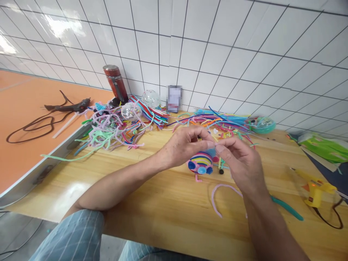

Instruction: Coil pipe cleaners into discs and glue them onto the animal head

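My left hand (187, 145) and my right hand (240, 157) meet over the wooden table, thumbs and forefingers pinched together fingertip to fingertip. What they pinch is too small to make out. Just below my left fingers sits a round striped ornament (201, 163) of coiled pipe cleaners, with blue discs on its front. A bent pink pipe cleaner piece (198, 178) lies under it. Curving out from beneath my right hand is a lilac pipe cleaner (214, 195); whether it reaches my fingers is hidden. A teal-handled tool (288, 208) is partly covered by my right forearm.
Tangled pipe cleaners (108, 127) and bundled ones (149, 112) lie at the left back, more (217, 117) along the wall. A red flask (116, 84) and phone (174, 98) stand behind. A yellow glue gun (315, 188) is right; a black one (70, 107) lies left.
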`<state>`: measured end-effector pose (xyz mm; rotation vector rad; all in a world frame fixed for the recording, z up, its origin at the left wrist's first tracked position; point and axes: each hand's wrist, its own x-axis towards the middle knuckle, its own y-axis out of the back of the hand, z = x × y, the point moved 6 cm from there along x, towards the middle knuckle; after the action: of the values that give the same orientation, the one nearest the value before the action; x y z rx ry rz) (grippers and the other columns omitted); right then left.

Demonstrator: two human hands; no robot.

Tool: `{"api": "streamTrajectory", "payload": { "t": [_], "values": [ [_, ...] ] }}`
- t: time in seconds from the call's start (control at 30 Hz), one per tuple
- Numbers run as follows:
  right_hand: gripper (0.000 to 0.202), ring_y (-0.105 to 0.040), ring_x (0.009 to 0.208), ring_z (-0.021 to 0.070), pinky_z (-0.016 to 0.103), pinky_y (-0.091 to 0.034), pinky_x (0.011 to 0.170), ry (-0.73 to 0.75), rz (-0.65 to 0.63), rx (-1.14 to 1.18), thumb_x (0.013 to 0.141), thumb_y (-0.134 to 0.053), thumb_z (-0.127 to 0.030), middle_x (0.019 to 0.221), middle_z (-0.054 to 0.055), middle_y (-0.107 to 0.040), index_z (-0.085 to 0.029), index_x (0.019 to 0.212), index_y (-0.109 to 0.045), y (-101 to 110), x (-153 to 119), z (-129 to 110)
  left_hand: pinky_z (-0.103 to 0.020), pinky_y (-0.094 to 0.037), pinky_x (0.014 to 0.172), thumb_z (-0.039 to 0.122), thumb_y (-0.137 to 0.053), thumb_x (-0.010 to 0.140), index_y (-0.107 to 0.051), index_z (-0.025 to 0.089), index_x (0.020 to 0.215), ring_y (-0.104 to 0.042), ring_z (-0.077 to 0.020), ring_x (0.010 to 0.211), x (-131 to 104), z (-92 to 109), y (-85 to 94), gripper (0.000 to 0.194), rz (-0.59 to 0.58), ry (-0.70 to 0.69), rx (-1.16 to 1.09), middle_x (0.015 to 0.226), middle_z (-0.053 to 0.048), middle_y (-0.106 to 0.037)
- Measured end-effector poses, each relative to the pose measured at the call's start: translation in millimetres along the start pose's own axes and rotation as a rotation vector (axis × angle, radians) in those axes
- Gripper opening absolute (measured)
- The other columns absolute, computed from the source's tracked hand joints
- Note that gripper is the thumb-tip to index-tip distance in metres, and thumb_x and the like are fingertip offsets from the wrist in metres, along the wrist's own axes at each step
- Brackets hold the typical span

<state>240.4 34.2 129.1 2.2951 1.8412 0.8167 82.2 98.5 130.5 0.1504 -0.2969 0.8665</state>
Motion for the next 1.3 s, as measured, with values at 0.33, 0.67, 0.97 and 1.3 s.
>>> {"api": "streamTrajectory", "payload": {
  "t": [0.33, 0.67, 0.97, 1.3],
  "values": [
    [0.018, -0.057, 0.070, 0.0159, 0.032, -0.044, 0.071, 0.133, 0.106, -0.104, 0.093, -0.070, -0.029, 0.071, -0.003, -0.063, -0.024, 0.076, -0.066, -7, -3, -8, -0.021, -0.038, 0.055, 0.058, -0.087, 0.076, -0.064, 0.015, 0.085, -0.045, -0.0052, 0.056, -4, -26, -15.7, 0.049, 0.198, 0.156, -0.359, 0.069, 0.005, -0.057],
    [0.011, -0.058, 0.065, 0.0163, 0.032, -0.045, 0.066, 0.190, 0.043, -0.230, 0.088, -0.067, -0.024, 0.068, -0.003, -0.065, -0.025, 0.077, -0.068, 1, 2, -22, -0.022, -0.040, 0.058, 0.032, -0.074, 0.090, -0.074, 0.013, 0.085, -0.053, -0.0083, 0.063, 6, 0, 4.7, 0.019, -0.007, -0.025, 0.115, 0.079, -0.002, -0.070],
    [0.014, -0.065, 0.074, 0.0191, 0.035, -0.050, 0.073, 0.136, 0.170, -0.134, 0.091, -0.072, -0.035, 0.077, 0.001, -0.072, -0.024, 0.083, -0.070, -6, -6, -8, -0.021, -0.034, 0.053, 0.049, -0.078, 0.085, -0.063, 0.016, 0.086, -0.041, -0.0061, 0.055, -7, -25, -19.1, 0.036, 0.175, 0.149, -0.368, 0.066, 0.006, -0.052],
    [0.011, -0.061, 0.062, 0.0157, 0.029, -0.049, 0.062, 0.071, -0.051, -0.196, 0.086, -0.073, -0.032, 0.067, -0.002, -0.070, -0.025, 0.077, -0.073, 5, 5, -15, -0.026, -0.041, 0.068, 0.032, -0.068, 0.094, -0.070, 0.017, 0.085, -0.053, -0.0109, 0.068, 4, 3, -0.5, 0.018, -0.081, -0.079, 0.246, 0.077, 0.000, -0.065]
  ]
}}
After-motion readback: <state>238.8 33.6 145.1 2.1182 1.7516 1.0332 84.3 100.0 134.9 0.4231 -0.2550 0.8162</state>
